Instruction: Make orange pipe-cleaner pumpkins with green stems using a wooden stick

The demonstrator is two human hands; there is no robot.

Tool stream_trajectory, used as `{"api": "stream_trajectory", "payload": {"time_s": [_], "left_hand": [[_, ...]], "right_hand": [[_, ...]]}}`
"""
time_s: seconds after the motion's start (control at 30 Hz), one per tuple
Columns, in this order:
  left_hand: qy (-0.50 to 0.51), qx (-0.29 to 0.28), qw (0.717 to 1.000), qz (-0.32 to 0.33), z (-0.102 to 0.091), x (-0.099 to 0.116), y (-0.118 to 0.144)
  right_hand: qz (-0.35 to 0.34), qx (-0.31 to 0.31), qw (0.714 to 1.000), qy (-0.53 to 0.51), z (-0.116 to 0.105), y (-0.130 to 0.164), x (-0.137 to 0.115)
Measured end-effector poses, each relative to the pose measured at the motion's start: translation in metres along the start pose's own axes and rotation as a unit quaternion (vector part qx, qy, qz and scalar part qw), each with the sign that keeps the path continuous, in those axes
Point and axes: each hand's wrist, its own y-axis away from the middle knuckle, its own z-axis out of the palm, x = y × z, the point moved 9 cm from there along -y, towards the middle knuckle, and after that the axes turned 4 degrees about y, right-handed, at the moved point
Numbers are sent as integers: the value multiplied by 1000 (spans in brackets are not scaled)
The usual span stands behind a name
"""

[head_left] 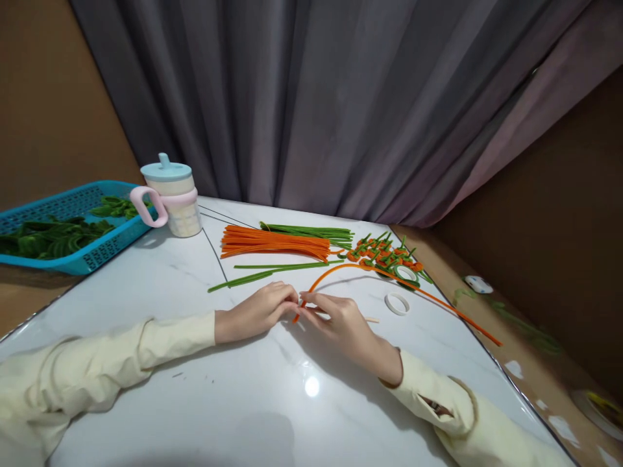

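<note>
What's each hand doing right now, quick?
Left hand: closed, holding an orange pipe cleaner near one end.
Right hand: closed, pinching the same pipe cleaner.

The stem bundle lies on the table between the cup and clustered pieces.

White table; orange stems; green stems; cup

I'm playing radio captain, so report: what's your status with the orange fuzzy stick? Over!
Left hand and right hand pinching orange fuzzy stick near one end. Rest arches rightward. White ring near right hand; nothing visibly blocking.
</note>
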Motion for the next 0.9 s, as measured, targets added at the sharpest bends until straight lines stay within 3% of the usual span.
{"api": "stream_trajectory", "payload": {"time_s": [0.13,0.3,0.53,0.7,0.9], "left_hand": [[180,23,976,-122,3,-17,13],[288,23,945,-155,14,-26,17],[318,12,933,-165,16,-22,14],[327,8,921,-210,25,-29,15],[325,31,922,-210,23,-32,15]], "right_hand": [[26,-48,998,-42,19,5,2],[29,-41,997,-51,24,10,0],[28,-12,999,-44,25,12,-3],[8,-11,999,-52,26,14,-5],[82,-52,991,-95,33,14,3]]}}
